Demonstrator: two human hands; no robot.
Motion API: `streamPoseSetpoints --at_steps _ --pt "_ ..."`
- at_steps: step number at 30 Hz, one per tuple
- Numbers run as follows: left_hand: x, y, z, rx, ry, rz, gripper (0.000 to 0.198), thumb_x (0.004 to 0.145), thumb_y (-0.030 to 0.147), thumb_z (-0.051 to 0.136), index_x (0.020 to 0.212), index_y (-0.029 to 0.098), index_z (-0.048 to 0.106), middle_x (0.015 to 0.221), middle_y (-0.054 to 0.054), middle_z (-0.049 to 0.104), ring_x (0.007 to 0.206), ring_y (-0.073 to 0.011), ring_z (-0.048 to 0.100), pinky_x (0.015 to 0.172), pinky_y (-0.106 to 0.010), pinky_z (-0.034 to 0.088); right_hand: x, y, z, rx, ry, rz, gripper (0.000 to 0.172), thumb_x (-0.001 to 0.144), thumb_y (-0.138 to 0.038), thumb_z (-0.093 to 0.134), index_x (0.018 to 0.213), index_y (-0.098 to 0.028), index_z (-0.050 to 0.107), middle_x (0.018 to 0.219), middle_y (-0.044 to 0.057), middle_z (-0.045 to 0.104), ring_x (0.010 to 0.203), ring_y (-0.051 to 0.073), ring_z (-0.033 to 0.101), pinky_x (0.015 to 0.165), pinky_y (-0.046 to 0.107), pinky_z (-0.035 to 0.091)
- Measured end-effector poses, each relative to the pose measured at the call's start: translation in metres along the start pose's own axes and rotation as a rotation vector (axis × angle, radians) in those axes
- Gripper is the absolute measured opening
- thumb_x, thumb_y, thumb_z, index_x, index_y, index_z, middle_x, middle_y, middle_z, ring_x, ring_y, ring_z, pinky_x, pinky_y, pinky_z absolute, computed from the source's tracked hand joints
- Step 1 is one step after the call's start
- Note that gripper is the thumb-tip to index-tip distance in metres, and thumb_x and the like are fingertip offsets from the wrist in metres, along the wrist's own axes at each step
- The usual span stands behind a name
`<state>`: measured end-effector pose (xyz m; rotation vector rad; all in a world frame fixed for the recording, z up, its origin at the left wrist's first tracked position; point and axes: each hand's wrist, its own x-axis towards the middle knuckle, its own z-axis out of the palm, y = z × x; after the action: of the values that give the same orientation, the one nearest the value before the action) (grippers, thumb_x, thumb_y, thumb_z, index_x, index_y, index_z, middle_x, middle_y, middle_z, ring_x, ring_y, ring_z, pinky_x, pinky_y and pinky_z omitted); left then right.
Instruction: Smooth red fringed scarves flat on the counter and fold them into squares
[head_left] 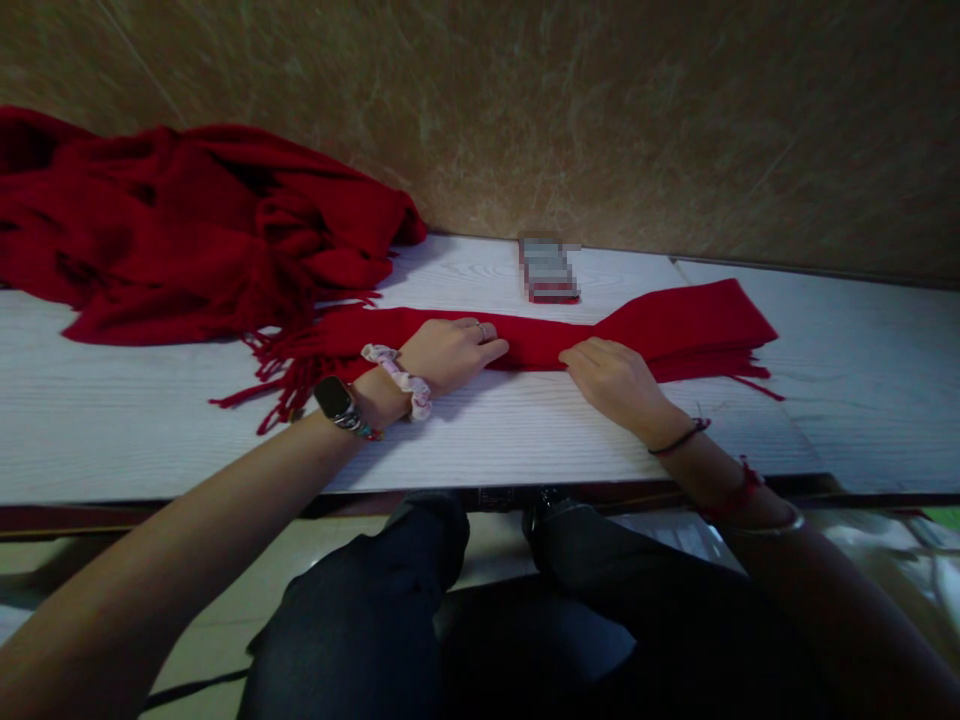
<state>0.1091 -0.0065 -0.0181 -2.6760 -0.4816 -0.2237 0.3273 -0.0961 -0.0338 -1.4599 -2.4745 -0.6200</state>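
Note:
A long, narrow folded red scarf (pixel 544 342) lies across the white wood-grain table, with fringe at its left end and some at its right end. My left hand (pixel 450 355) rests on the middle of the scarf, its fingers bent and pressed together on the cloth. To the right, my right hand (pixel 611 380) has its fingers closed on the scarf's near edge. Beyond it, the right part of the scarf widens and angles upward. A heap of crumpled red cloth (pixel 187 220) with fringe lies at the table's left rear.
A blurred-out rectangular item (pixel 547 270) with a red edge lies behind the scarf. The white table (pixel 465 445) meets a brown marbled wall (pixel 525 120) at the back. My legs are below its near edge.

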Motion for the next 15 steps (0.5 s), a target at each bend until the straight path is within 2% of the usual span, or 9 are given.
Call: streamPoseSetpoints --at_steps 4,8,12,15 --pt "0.0 -0.001 0.0 -0.033 -0.01 -0.015 0.024 0.083 0.015 0.044 0.101 0.018 0.059 0.096 -0.005 0.062 0.079 -0.0162 0.058 0.058 -0.023 0.043 0.0 -0.001 -0.001 -0.029 -0.009 -0.013 0.024 0.086 -0.011 0.037 0.086 -0.012 0.061 0.079 0.009 0.061 0.071 0.018 0.049 0.063 0.03 0.035" --pt "0.007 0.002 0.005 -0.039 0.05 -0.064 0.018 0.084 0.021 0.045 0.089 0.016 0.062 0.084 -0.006 0.062 0.073 -0.0173 0.058 0.055 -0.025 0.043 0.001 -0.002 -0.002 -0.003 0.001 -0.016 0.024 0.085 -0.009 0.038 0.088 -0.012 0.062 0.079 0.009 0.061 0.073 0.018 0.05 0.064 0.03 0.035" --pt "0.017 0.004 0.006 0.042 0.099 -0.065 0.019 0.084 0.015 0.043 0.082 0.015 0.062 0.08 -0.007 0.061 0.071 -0.0168 0.057 0.05 -0.023 0.041 0.002 -0.003 -0.002 0.013 0.003 -0.019 0.024 0.085 -0.01 0.039 0.086 -0.012 0.062 0.077 0.008 0.06 0.071 0.017 0.049 0.062 0.03 0.034" --pt "0.014 0.001 0.0 0.056 0.043 -0.13 0.021 0.084 0.013 0.042 0.087 0.016 0.062 0.089 -0.007 0.061 0.075 -0.0175 0.057 0.049 -0.022 0.04 0.002 -0.003 -0.002 -0.01 -0.002 -0.018 0.025 0.086 -0.011 0.038 0.082 -0.013 0.062 0.074 0.007 0.059 0.069 0.017 0.047 0.061 0.03 0.033"
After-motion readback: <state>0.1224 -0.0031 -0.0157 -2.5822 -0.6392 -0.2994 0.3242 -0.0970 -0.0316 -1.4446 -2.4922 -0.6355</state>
